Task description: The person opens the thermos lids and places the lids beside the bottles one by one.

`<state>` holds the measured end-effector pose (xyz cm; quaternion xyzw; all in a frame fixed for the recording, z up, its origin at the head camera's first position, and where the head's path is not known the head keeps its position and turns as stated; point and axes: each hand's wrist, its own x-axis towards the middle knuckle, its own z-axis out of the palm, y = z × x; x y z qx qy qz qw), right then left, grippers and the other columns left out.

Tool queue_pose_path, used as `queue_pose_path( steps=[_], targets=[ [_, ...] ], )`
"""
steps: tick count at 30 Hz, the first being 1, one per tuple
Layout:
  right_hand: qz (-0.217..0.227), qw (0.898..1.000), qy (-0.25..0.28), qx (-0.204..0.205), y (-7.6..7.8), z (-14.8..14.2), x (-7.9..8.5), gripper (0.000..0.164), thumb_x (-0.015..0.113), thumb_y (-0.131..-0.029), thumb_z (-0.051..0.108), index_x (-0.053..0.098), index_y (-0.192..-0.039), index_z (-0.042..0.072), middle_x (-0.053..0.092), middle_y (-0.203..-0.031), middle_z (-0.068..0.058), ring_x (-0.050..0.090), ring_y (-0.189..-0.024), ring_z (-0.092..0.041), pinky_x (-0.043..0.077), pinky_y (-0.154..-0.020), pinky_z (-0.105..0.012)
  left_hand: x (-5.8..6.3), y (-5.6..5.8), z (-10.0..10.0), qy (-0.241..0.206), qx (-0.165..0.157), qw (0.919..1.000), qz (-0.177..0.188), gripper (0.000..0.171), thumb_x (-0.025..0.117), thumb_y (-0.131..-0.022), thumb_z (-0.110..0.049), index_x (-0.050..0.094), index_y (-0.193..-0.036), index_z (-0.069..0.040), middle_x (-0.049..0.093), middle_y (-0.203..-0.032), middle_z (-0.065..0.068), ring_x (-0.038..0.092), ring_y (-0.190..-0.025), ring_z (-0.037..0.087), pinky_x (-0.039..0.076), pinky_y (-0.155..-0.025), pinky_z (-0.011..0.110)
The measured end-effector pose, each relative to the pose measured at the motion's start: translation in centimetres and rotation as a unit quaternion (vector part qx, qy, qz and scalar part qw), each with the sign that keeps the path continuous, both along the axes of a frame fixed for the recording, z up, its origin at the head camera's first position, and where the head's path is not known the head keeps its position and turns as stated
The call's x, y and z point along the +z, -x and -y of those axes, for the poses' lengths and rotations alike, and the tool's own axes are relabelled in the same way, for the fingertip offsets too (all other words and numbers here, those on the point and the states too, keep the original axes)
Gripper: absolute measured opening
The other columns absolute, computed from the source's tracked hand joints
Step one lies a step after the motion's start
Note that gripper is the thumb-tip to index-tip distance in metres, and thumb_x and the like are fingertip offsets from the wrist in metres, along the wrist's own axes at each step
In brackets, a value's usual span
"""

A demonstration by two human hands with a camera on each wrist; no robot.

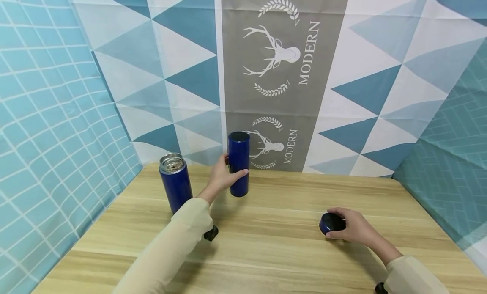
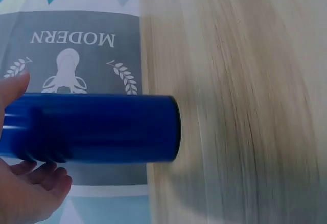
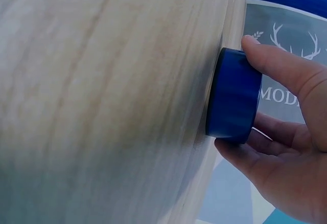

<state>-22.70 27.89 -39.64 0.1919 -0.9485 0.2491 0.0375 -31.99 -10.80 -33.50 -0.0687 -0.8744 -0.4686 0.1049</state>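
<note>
A tall blue bottle with a dark top [image 1: 239, 165] stands upright near the back of the table. My left hand [image 1: 223, 175] holds it, thumb across the near side and fingers round the far side; its blue wall [image 2: 112, 127] fills the middle of the left wrist view. At the right, my right hand [image 1: 354, 227] grips a short round blue lid [image 1: 326, 224] between thumb and fingers, close over the tabletop. The right wrist view shows the lid's side [image 3: 236, 96] with the thumb on one edge and fingers on the opposite one.
An uncapped blue thermos [image 1: 176, 184] with a steel mouth stands left of my left forearm, its lower part partly behind the sleeve. The wooden table [image 1: 274, 243] ends at a patterned cloth backdrop [image 1: 266, 74]. Blue tiled cloth [image 1: 49, 116] borders the left side.
</note>
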Motion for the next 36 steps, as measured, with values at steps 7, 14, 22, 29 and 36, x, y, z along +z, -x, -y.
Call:
queue_pose_path(
  steps=[7,14,22,29,36],
  targets=[
    [-0.001,1.0,0.0,-0.003,-0.2,0.1,0.1,0.074,0.085,-0.069,0.034,0.057,-0.124,-0.006,0.062,-0.122,-0.026,0.063,-0.106,-0.04,0.055,-0.084,-0.05,-0.9,0.8,-0.7,-0.034,0.012,0.9994,-0.002,0.086,0.077,-0.078,-0.034,0.032,-0.144,-0.002,0.048,-0.142,0.022,0.049,-0.13,0.037,0.043,-0.107,0.051],
    [-0.005,1.0,0.011,-0.003,-0.4,0.2,0.4,0.077,0.085,-0.069,0.034,0.055,-0.126,-0.008,0.062,-0.123,-0.027,0.062,-0.109,-0.04,0.054,-0.087,-0.049,-2.2,1.8,-1.5,-0.046,0.041,0.9978,-0.026,0.077,0.078,-0.077,-0.033,0.04,-0.137,-0.003,0.056,-0.133,0.02,0.057,-0.121,0.036,0.046,-0.102,0.052],
    [0.011,1.0,0.016,-0.005,-0.5,0.2,1.1,0.071,0.081,-0.074,0.029,0.054,-0.127,-0.009,0.061,-0.124,-0.027,0.061,-0.11,-0.04,0.053,-0.089,-0.049,-2.9,2.1,-1.8,-0.093,0.053,0.9936,-0.037,0.07,0.079,-0.077,-0.031,0.045,-0.132,-0.004,0.059,-0.129,0.019,0.058,-0.118,0.037,0.047,-0.101,0.053],
    [0.017,1.0,0.012,0.0,-0.4,0.3,1.2,0.066,0.08,-0.076,0.027,0.055,-0.125,-0.008,0.063,-0.121,-0.025,0.062,-0.108,-0.038,0.053,-0.088,-0.048,-2.6,1.7,-1.8,-0.094,0.056,0.9931,-0.043,0.068,0.079,-0.076,-0.029,0.047,-0.13,-0.003,0.06,-0.128,0.019,0.059,-0.117,0.036,0.048,-0.1,0.052],
    [0.024,1.0,0.007,0.009,-0.4,0.1,1.4,0.06,0.08,-0.076,0.022,0.057,-0.122,-0.009,0.063,-0.119,-0.025,0.062,-0.106,-0.038,0.054,-0.086,-0.046,-2.0,0.5,-2.2,-0.074,0.058,0.994,-0.056,0.066,0.082,-0.073,-0.024,0.051,-0.126,0.0,0.063,-0.122,0.02,0.062,-0.113,0.037,0.049,-0.099,0.051]
  ],
)
